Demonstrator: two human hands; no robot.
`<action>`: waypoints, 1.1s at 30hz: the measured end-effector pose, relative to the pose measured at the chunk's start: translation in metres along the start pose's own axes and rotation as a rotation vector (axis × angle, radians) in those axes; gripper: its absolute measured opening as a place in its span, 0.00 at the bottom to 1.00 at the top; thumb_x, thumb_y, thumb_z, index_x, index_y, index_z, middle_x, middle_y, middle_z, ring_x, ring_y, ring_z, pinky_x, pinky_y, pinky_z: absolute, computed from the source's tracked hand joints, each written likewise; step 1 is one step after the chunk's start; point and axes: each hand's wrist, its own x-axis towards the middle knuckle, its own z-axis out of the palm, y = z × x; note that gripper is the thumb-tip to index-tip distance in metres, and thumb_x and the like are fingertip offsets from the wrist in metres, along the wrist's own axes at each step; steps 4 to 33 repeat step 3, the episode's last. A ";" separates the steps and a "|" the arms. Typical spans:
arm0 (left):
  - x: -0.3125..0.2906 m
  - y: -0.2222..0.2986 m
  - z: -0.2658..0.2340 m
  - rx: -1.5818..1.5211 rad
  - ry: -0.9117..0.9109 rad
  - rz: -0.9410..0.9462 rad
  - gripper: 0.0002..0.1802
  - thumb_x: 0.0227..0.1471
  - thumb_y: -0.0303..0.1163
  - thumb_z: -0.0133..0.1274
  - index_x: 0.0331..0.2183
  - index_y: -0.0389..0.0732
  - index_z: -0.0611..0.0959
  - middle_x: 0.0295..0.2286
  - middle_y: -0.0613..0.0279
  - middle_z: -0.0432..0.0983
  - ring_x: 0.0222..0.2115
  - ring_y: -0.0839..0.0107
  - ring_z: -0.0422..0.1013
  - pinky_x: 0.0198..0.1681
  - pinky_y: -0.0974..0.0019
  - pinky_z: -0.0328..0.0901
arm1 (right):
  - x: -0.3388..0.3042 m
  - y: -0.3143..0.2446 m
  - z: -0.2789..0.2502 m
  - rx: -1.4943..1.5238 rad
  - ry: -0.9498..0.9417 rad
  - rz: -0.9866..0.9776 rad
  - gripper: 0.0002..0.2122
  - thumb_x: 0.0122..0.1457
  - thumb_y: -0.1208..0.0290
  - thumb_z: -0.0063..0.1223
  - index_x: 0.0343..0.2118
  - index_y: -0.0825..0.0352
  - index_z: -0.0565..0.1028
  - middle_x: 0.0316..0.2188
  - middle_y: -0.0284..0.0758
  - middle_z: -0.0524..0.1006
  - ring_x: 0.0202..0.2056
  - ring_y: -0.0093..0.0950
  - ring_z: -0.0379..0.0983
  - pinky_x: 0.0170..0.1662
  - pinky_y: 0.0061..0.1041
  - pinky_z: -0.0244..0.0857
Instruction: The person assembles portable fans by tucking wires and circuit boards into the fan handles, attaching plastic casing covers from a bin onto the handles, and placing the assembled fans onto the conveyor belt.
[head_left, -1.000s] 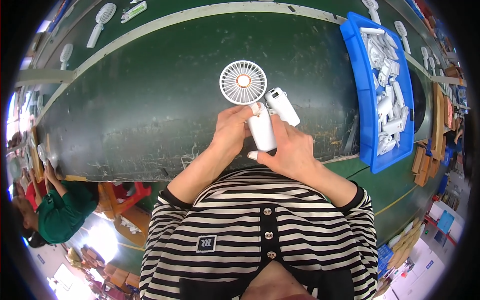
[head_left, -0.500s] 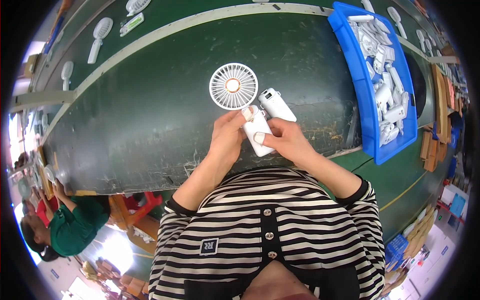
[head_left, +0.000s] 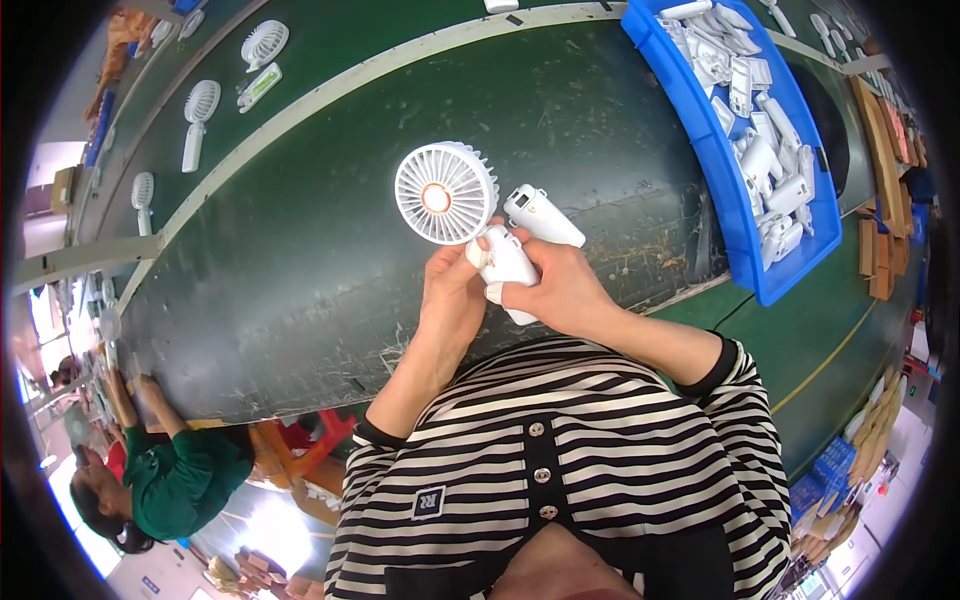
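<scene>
Over the near part of the dark green worktop, a white handheld fan is held with its round grille [head_left: 436, 198] facing up and tilted. Its white handle [head_left: 510, 262] lies between my two hands. My left hand [head_left: 452, 292] is closed on the handle's upper end, just below the grille. Around the handle's right side and lower part, my right hand [head_left: 568, 288] is closed too, its thumb on top. Both thumbs have white coverings at the tips. A second white handle piece [head_left: 546, 217], with a dark opening at its end, lies just beyond my right hand.
A blue bin [head_left: 742, 215] full of white handle parts stands at the right. Beyond a pale rail [head_left: 400, 62], several white fans [head_left: 202, 102] lie on the green surface. A co-worker in a green top [head_left: 190, 480] sits at the lower left.
The fan's grille has lifted and tilted, shifting slightly left and nearer to the camera. My hands stay closed on the handle, which has turned a little. The whole view has shifted slightly.
</scene>
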 end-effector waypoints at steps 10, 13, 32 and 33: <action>0.000 -0.001 -0.002 -0.004 -0.026 0.006 0.26 0.46 0.39 0.54 0.43 0.31 0.70 0.38 0.43 0.72 0.40 0.59 0.70 0.46 0.60 0.64 | 0.000 -0.001 0.000 -0.069 0.013 -0.004 0.22 0.40 0.60 0.57 0.38 0.70 0.72 0.26 0.42 0.76 0.30 0.36 0.74 0.35 0.30 0.66; 0.000 -0.001 -0.002 -0.004 -0.026 0.006 0.26 0.46 0.39 0.54 0.43 0.31 0.70 0.38 0.43 0.72 0.40 0.59 0.70 0.46 0.60 0.64 | 0.000 -0.001 0.000 -0.069 0.013 -0.004 0.22 0.40 0.60 0.57 0.38 0.70 0.72 0.26 0.42 0.76 0.30 0.36 0.74 0.35 0.30 0.66; 0.000 -0.001 -0.002 -0.004 -0.026 0.006 0.26 0.46 0.39 0.54 0.43 0.31 0.70 0.38 0.43 0.72 0.40 0.59 0.70 0.46 0.60 0.64 | 0.000 -0.001 0.000 -0.069 0.013 -0.004 0.22 0.40 0.60 0.57 0.38 0.70 0.72 0.26 0.42 0.76 0.30 0.36 0.74 0.35 0.30 0.66; 0.000 -0.001 -0.002 -0.004 -0.026 0.006 0.26 0.46 0.39 0.54 0.43 0.31 0.70 0.38 0.43 0.72 0.40 0.59 0.70 0.46 0.60 0.64 | 0.000 -0.001 0.000 -0.069 0.013 -0.004 0.22 0.40 0.60 0.57 0.38 0.70 0.72 0.26 0.42 0.76 0.30 0.36 0.74 0.35 0.30 0.66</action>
